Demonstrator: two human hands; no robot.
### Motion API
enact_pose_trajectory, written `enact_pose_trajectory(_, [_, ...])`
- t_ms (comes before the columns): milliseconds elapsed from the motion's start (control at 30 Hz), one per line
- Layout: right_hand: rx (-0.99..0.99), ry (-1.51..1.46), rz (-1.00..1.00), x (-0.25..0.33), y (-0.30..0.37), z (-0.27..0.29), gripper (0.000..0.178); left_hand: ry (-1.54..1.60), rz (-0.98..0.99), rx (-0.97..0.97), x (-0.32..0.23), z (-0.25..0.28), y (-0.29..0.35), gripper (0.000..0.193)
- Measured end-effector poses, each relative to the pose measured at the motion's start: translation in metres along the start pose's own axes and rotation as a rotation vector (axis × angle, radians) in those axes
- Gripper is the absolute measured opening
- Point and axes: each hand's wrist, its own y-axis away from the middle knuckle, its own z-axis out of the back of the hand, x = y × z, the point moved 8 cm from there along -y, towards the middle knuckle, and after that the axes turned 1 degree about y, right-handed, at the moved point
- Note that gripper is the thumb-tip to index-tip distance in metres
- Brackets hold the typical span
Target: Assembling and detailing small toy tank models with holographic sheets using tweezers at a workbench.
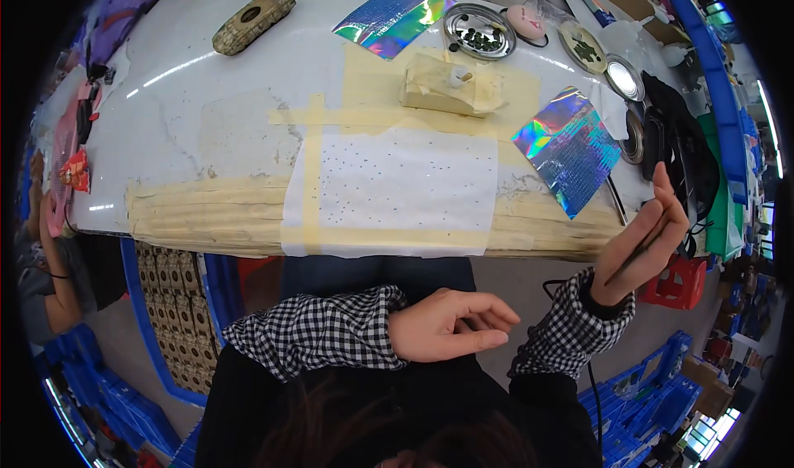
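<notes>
My left hand hovers in front of the table edge, over my lap, with its fingers loosely stretched, its thumb apart and nothing in it. Raised at the table's right front corner, my right hand has its fingers stretched upward; a dark streak runs across its palm, and I cannot make out what it is. Beyond the left hand, a white paper sheet dotted with small dark specks is taped at the table edge. A shiny holographic sheet lies near the right hand, with a thin dark stick-like tool beside it.
A tape-covered block stands behind the paper. Further back are another holographic sheet, a round metal dish with dark green bits and a pink rounded object. A camouflage-patterned piece lies far left; a blue crate below holds several similar ones.
</notes>
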Motion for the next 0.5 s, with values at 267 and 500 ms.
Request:
enact_pose_trajectory(267, [0.746,-0.158,0.435,0.088,0.071,-0.034,0.027,0.023,-0.233,-0.014,-0.031,0.000,-0.001,0.037])
enact_pose_trajectory(500, [0.148,0.096,0.115,0.029,0.019,0.009,0.045,0.222,-0.036,0.017,-0.014,-0.006,0.005,0.036])
